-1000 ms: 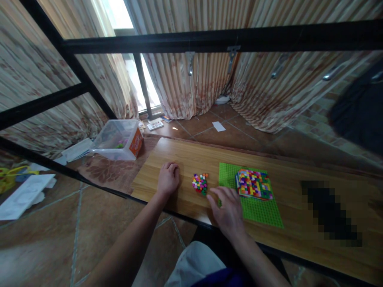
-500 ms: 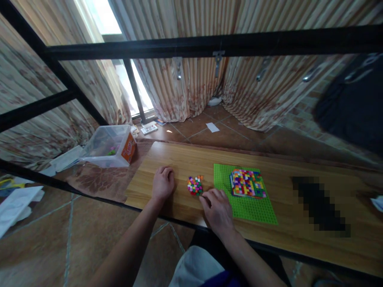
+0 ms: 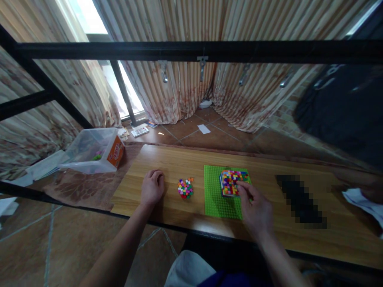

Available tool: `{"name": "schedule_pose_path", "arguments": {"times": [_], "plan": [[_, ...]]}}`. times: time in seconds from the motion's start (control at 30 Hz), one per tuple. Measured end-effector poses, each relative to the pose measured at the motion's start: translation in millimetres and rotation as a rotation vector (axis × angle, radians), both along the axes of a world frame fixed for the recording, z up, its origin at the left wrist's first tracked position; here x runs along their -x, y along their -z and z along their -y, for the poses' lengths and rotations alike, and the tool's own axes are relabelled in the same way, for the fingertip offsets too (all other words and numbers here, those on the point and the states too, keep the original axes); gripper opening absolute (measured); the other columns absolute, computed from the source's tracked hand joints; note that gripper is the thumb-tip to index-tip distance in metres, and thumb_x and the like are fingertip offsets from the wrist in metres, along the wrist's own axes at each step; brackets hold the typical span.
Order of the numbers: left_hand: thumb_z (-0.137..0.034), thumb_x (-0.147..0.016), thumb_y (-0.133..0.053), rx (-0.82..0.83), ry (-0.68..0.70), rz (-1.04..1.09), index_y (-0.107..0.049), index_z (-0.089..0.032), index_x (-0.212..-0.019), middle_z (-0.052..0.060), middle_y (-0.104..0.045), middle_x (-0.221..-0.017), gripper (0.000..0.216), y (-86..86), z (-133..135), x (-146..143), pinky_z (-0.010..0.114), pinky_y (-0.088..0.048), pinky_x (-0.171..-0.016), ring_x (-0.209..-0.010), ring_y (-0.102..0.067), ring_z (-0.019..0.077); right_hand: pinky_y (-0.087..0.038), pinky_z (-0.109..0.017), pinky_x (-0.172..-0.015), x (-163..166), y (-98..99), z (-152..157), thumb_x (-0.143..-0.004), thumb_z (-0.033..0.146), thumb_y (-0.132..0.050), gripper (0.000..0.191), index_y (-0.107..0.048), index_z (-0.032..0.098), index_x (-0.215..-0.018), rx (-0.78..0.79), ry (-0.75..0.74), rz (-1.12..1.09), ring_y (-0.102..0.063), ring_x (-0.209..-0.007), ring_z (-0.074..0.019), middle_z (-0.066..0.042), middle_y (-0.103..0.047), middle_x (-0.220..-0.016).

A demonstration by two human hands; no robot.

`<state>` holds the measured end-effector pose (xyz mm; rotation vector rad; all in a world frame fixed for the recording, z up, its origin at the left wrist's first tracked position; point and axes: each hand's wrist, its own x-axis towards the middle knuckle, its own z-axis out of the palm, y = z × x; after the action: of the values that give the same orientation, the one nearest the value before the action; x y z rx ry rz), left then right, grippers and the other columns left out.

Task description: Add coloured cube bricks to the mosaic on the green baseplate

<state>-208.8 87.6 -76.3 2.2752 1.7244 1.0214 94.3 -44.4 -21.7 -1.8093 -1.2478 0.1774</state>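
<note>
My left hand [image 3: 152, 187] rests on the wooden board [image 3: 167, 159] with its fingers curled into a loose fist, holding nothing. Just right of it lies a small pile of loose coloured bricks [image 3: 186, 188]. A green studded baseplate [image 3: 215, 197] lies further right, with a multicoloured slab of bricks [image 3: 230, 181] built on its far right corner. My right hand [image 3: 255, 207] reaches over the baseplate's right edge. Its fingertips are pinched together against the slab's near right side, and whatever they hold is hidden.
A clear plastic box [image 3: 92, 149] with an orange label stands on the floor at the left. A black metal bar [image 3: 191, 51] crosses overhead. A dark pixelated object [image 3: 299, 199] lies on the board at the right, with white cloth [image 3: 362, 201] beyond it. Curtains hang behind.
My right hand left the loose brick pile and moved right across the baseplate to the coloured slab. The left hand stayed put. The view shifted to the right.
</note>
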Motion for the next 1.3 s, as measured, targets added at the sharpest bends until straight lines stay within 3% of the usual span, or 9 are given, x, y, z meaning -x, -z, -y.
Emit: {"name": "schedule_pose_path", "arguments": {"times": [0.3, 0.63, 1.07, 1.3], "plan": [[-0.025, -0.088, -0.047, 0.004, 0.008, 0.005, -0.066, -0.018, -0.090, 0.010, -0.065, -0.099, 0.020, -2.0, 0, 0, 0.039, -0.050, -0.089, -0.096, -0.060, 0.0244, -0.047, -0.034, -0.073, -21, 0.5, -19, -0.090, 0.055, -0.042, 0.045, -0.069, 0.018, -0.091, 0.072, -0.008, 0.126, -0.064, -0.076, -0.0218, -0.009, -0.071, -0.087], [-0.025, -0.088, -0.048, -0.009, 0.001, -0.001, -0.065, -0.018, -0.091, 0.009, -0.065, -0.099, 0.019, 0.5, 1, 0, 0.037, -0.049, -0.089, -0.096, -0.059, 0.0232, -0.042, -0.042, -0.088, -23, 14.7, -33, -0.092, 0.046, -0.045, 0.038, -0.071, 0.020, -0.085, -0.068, -0.033, 0.339, -0.051, -0.097, -0.0240, -0.011, -0.059, -0.102], [-0.025, -0.087, -0.048, 0.017, -0.010, -0.002, -0.066, -0.020, -0.091, 0.009, -0.065, -0.098, 0.019, -2.1, 3, -2, 0.038, -0.049, -0.090, -0.095, -0.060, 0.0235, -0.042, -0.042, -0.089, -26, 19.5, -38, -0.082, 0.052, -0.058, 0.035, -0.072, 0.021, -0.083, -0.075, 0.000, 0.177, -0.051, -0.102, -0.0245, -0.009, -0.058, -0.105], [-0.024, -0.087, -0.048, 0.023, 0.004, 0.010, -0.065, -0.019, -0.088, 0.009, -0.065, -0.099, 0.018, -3.3, 3, -3, 0.037, -0.048, -0.091, -0.096, -0.060, 0.0230, -0.042, -0.041, -0.091, -30, 18.7, -24, -0.091, 0.045, -0.049, 0.034, -0.070, 0.018, -0.091, -0.144, 0.019, 0.254, -0.054, -0.104, -0.0237, -0.011, -0.060, -0.108]]}}
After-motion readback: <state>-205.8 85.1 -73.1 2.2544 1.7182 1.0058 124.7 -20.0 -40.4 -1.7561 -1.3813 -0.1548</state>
